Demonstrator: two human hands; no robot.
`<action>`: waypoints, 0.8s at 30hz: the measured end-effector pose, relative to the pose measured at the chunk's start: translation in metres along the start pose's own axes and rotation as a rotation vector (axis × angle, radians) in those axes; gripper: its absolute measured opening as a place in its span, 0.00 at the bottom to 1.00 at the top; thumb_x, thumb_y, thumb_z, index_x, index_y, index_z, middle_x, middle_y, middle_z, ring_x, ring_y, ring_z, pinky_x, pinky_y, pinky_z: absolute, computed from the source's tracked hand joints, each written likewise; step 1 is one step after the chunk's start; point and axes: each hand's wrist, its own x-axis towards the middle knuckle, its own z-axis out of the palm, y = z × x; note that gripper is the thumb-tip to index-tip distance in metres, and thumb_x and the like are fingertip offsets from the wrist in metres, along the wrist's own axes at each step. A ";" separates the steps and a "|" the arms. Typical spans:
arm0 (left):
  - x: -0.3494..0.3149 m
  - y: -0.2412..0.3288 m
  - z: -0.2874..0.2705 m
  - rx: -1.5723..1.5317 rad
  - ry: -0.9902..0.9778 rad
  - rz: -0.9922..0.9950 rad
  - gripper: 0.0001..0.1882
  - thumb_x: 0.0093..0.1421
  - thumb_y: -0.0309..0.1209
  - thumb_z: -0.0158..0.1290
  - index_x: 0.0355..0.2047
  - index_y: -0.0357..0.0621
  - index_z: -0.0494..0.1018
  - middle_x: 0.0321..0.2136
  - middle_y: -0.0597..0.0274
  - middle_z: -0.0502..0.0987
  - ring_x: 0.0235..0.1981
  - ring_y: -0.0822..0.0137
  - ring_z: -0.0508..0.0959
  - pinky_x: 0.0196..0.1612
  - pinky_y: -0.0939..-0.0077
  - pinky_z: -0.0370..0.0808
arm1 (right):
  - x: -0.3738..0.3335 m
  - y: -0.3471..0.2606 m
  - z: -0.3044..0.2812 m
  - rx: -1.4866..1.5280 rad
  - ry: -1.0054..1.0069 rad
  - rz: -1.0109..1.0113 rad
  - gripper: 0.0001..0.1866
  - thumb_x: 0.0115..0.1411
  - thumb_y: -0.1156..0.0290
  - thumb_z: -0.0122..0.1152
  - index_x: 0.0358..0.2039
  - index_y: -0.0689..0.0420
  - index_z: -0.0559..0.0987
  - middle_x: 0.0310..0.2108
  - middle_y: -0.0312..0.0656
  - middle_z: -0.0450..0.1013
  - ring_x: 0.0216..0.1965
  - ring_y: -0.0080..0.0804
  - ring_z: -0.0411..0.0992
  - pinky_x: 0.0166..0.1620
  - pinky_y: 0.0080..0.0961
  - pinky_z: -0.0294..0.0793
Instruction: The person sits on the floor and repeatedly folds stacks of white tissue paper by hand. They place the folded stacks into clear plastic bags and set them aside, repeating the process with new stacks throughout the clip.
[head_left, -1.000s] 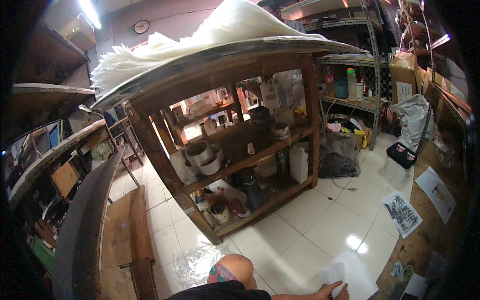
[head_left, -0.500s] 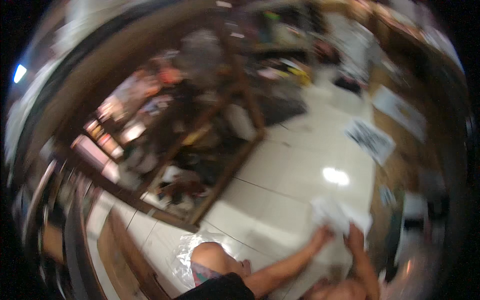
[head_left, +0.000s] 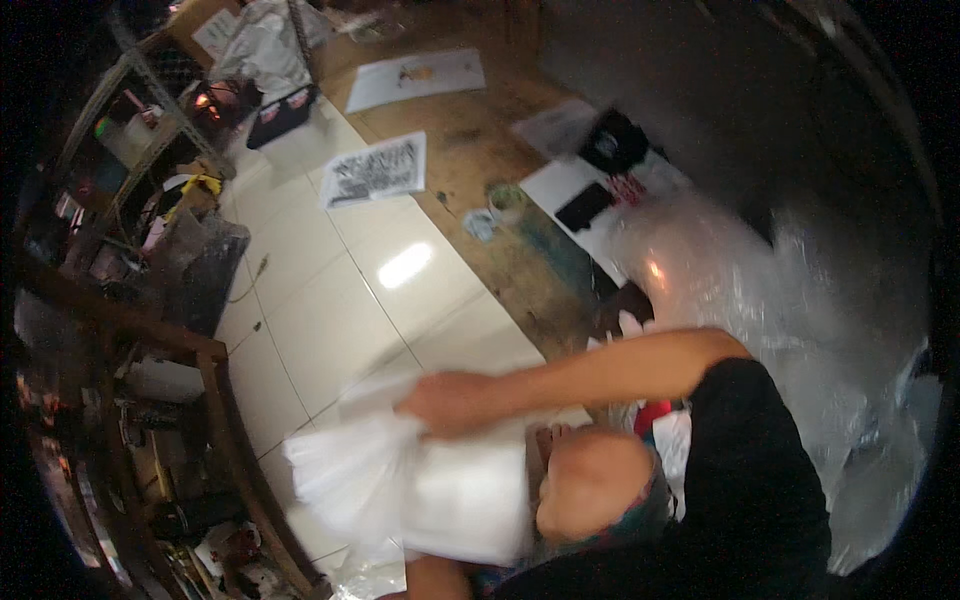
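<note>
A bundle of thin white sheets (head_left: 465, 495), blurred and partly see-through, lies spread in front of my bent knee (head_left: 600, 485). I cannot tell whether they are plastic or paper. My right hand (head_left: 445, 402) reaches in from the right and is closed on the upper edge of the bundle. Below, my left forearm (head_left: 437, 578) goes under the lower edge, and the sheets hide that hand's fingers.
Right of the white tiled floor (head_left: 310, 330) is a brown board (head_left: 470, 150) with a black-patterned sheet (head_left: 375, 172), a tape roll (head_left: 508, 200) and a black flat piece (head_left: 585, 207). Clear plastic (head_left: 720, 270) heaps at right. A wooden frame (head_left: 250, 480) stands left.
My view has swung to the right, so the board and plastic now show more fully. The white sheets are now nearer to me and spread wider; my left hand has gone out of sight beneath them.
</note>
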 end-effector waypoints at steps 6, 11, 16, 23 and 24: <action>-0.026 0.026 0.022 0.141 0.089 -0.149 0.30 0.60 0.49 0.38 0.55 0.40 0.58 0.53 0.50 0.63 0.54 0.56 0.63 0.57 0.57 0.58 | -0.060 -0.077 -0.013 -0.040 -0.069 -0.274 0.08 0.50 0.68 0.55 0.29 0.57 0.76 0.32 0.50 0.75 0.34 0.40 0.74 0.41 0.33 0.73; -0.020 0.011 0.000 0.204 -0.207 -0.266 0.34 0.58 0.53 0.40 0.56 0.41 0.56 0.54 0.51 0.62 0.56 0.56 0.61 0.57 0.53 0.57 | -0.041 -0.065 -0.018 0.208 0.136 -0.228 0.12 0.47 0.70 0.57 0.32 0.60 0.74 0.32 0.52 0.74 0.39 0.52 0.70 0.45 0.39 0.67; -0.018 0.006 0.002 0.020 -0.237 -0.387 0.36 0.55 0.56 0.42 0.56 0.42 0.57 0.53 0.52 0.62 0.55 0.55 0.62 0.57 0.52 0.57 | -0.045 -0.099 -0.059 0.425 -0.057 -0.127 0.14 0.46 0.70 0.57 0.33 0.63 0.74 0.32 0.55 0.73 0.38 0.50 0.71 0.43 0.36 0.69; -0.039 0.007 0.035 0.056 -0.188 -0.347 0.38 0.57 0.60 0.37 0.58 0.45 0.55 0.56 0.54 0.61 0.57 0.53 0.60 0.59 0.54 0.56 | -0.059 -0.098 -0.077 1.005 -0.340 -0.072 0.20 0.47 0.69 0.62 0.40 0.63 0.74 0.35 0.47 0.75 0.37 0.35 0.73 0.43 0.29 0.70; -0.042 0.010 0.038 0.063 -0.204 -0.337 0.39 0.57 0.60 0.37 0.58 0.45 0.54 0.56 0.54 0.60 0.57 0.53 0.60 0.59 0.54 0.55 | -0.059 -0.082 -0.067 1.140 -0.363 0.024 0.21 0.45 0.69 0.63 0.41 0.64 0.74 0.35 0.46 0.74 0.37 0.34 0.73 0.43 0.29 0.71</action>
